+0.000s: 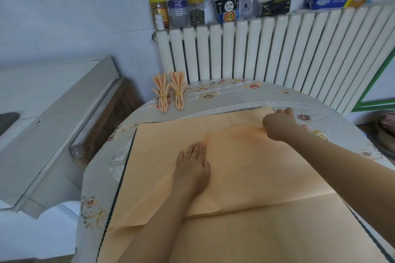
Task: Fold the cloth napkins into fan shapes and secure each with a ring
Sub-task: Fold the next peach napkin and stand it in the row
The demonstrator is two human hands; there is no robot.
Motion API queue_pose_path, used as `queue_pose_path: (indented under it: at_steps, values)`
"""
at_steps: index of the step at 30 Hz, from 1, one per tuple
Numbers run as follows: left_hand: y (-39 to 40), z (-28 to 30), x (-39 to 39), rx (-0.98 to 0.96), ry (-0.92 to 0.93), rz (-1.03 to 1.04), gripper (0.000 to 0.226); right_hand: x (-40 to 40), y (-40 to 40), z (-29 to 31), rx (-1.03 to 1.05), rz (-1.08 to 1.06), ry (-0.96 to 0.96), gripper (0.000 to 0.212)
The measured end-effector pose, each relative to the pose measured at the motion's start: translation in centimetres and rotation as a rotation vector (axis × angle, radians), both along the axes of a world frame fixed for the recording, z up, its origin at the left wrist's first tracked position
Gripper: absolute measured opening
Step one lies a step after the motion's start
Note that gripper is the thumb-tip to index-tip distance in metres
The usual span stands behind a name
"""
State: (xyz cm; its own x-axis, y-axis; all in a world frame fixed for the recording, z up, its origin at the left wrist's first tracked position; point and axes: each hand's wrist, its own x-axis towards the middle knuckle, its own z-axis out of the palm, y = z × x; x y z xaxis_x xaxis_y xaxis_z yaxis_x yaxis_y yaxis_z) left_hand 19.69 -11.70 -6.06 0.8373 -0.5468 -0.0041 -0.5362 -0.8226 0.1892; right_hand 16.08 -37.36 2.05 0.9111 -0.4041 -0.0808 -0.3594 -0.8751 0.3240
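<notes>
A peach cloth napkin (245, 162) lies spread on the round table, on top of more peach cloth of the same colour (256, 237). My left hand (193, 163) rests flat on it, fingers straight, near its middle left. My right hand (277, 123) is curled at the napkin's far right part and pinches a fold of the cloth. Two finished fan-folded napkins (170, 93) with gold rings lie side by side at the table's far left. A gold ring (319, 134) lies on the table just right of my right wrist.
The table carries a floral tablecloth (224, 92). A white radiator (277, 53) stands behind it, with jars, bottles and a noodle cup (227, 9) on top. A grey cabinet (53, 117) stands to the left.
</notes>
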Motion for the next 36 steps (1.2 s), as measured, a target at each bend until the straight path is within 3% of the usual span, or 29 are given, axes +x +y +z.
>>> queue_pose_path:
  at_steps: [3,7,10,13,15,19,23,27,36]
  values:
    - [0.0,0.2,-0.2,-0.008,0.014,-0.006,0.054,-2.6,1.9,0.9,-0.012,0.068,-0.133,0.023]
    - [0.0,0.5,-0.4,-0.021,-0.01,-0.009,0.054,-6.2,6.5,0.2,0.127,0.16,-0.343,0.027]
    - [0.0,0.6,-0.7,-0.019,-0.037,-0.022,0.052,-8.1,10.0,-1.8,0.248,0.204,-0.393,0.027]
    - [0.1,0.8,-1.0,-0.039,-0.062,-0.027,0.061,-9.4,12.6,-4.4,0.34,0.252,-0.503,0.012]
    - [0.1,0.9,-1.0,-0.037,-0.062,-0.038,0.062,-9.9,13.7,-5.8,0.38,0.269,-0.584,0.024]
    - [0.0,0.9,-0.9,-0.032,-0.048,-0.05,0.057,-10.6,15.2,-7.4,0.426,0.322,-0.74,0.016]
    - [-0.1,1.2,-1.1,-0.033,-0.023,-0.045,0.061,-11.0,15.6,-8.1,0.404,0.348,-0.777,0.009]
    - [-0.2,1.2,-0.9,0.004,-0.028,-0.047,0.068,-11.3,16.1,-8.6,0.374,0.358,-0.792,0.029]
    - [0.0,1.1,-0.7,0.016,-0.042,-0.049,0.075,-13.0,17.5,-9.1,0.278,0.362,-0.81,0.028]
